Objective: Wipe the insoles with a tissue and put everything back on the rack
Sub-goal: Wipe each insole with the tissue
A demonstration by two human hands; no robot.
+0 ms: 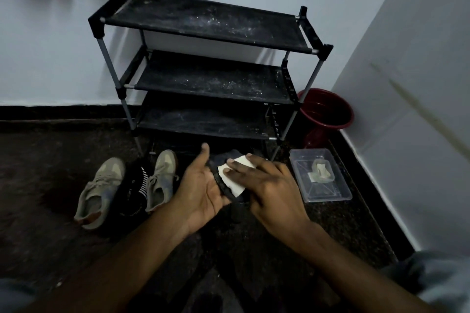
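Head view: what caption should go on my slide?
Left hand holds an insole; right hand presses a tissue on it, by the rack.

black fabric-shelf rack (203, 20), white-speckled | white folded tissue (233, 185) | black flat insole (220, 159) | khaki suede sneakers (162, 180) | dark red plastic bucket (328, 109)
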